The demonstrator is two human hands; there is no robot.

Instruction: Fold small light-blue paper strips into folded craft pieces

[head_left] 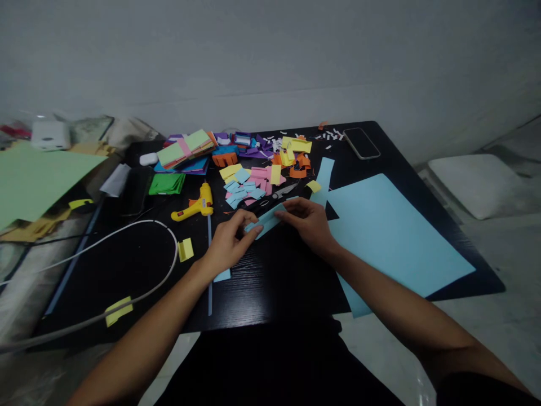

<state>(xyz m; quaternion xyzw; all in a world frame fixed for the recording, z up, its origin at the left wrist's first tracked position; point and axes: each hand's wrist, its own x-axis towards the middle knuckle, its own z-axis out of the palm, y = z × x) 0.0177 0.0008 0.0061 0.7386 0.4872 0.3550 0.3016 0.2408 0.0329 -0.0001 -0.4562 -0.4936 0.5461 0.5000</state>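
Note:
Between my hands is a narrow strip of light blue paper (269, 220), creased lengthwise and raised a little above the black table. My left hand (230, 237) pinches its left end between thumb and fingers. At the other end, my right hand (307, 221) grips the strip with thumb and bent fingers. Just beyond the strip lie scissors (284, 192), their handles partly hidden. Small light blue paper pieces (243, 189) lie in a pile behind my left hand. A large light blue sheet (389, 231) spreads under and beyond my right forearm.
A yellow hot glue gun (195, 206) lies left of my hands. A white cable (172, 237) loops across the table's left side. Folded coloured papers (186, 149), yellow pieces (296, 145) and orange scraps (301, 167) crowd the back. A phone (361, 143) rests at the back right.

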